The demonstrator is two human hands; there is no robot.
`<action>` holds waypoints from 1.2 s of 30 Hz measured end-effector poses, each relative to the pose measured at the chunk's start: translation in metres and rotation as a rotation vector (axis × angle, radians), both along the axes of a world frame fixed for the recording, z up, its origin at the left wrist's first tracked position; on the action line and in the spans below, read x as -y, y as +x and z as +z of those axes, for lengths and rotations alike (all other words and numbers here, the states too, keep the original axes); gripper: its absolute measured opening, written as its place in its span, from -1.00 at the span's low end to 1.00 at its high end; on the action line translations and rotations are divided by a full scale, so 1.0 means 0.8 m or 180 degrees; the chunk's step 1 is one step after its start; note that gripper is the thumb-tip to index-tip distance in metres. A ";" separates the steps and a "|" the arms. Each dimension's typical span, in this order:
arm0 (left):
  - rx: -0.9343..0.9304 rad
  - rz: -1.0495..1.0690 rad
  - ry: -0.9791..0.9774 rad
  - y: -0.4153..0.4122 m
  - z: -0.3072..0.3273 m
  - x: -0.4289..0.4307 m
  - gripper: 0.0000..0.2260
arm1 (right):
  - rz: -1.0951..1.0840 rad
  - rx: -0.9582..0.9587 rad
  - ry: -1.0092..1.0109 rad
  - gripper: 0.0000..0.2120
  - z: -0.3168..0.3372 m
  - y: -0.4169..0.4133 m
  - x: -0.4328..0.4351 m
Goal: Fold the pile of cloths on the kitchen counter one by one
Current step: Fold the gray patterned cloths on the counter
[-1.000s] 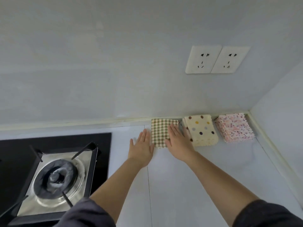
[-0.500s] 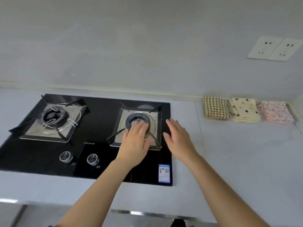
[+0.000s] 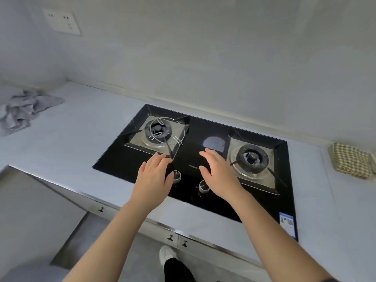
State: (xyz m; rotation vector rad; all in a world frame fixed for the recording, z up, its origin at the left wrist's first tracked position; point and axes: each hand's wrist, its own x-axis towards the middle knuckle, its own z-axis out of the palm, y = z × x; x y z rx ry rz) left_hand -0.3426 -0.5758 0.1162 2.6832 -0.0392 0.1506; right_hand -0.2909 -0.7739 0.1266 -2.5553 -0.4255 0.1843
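Above a black glass hob [image 3: 207, 137] with 2 gas burners, set into a pale kitchen counter [image 3: 77, 139], 2 bare hands hover palm down, holding nothing. The left hand [image 3: 151, 180] and right hand [image 3: 218, 175] both have their fingers loosely spread and empty, near 2 round control knobs [image 3: 177, 175]. A crumpled grey pile of cloths [image 3: 22, 112] lies at the counter's far left. A folded checked cloth [image 3: 349, 161] rests at the far right edge.
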 end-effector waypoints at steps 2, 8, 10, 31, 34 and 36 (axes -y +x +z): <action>0.0015 0.0044 0.0053 0.016 -0.005 -0.042 -0.66 | 0.0079 0.0000 0.0016 -0.55 -0.007 0.020 -0.040; -0.0003 0.0257 0.0162 0.090 -0.020 -0.163 -0.69 | 0.0359 -0.0095 0.0158 -0.57 -0.030 0.105 -0.161; -0.0053 0.0292 0.0182 0.114 -0.025 -0.208 -0.69 | 0.0415 -0.0184 0.0204 -0.57 -0.033 0.137 -0.210; -0.0361 0.1106 0.0189 0.247 -0.110 -0.692 -0.75 | 0.1458 -0.0440 -0.0584 -0.58 -0.079 0.302 -0.672; -0.0448 0.1210 0.0218 0.263 -0.119 -0.775 -0.76 | 0.1435 -0.0541 -0.0725 -0.59 -0.100 0.320 -0.752; -0.0455 0.1350 0.0321 0.272 -0.126 -0.818 -0.78 | 0.1415 -0.0587 -0.0825 -0.60 -0.111 0.327 -0.801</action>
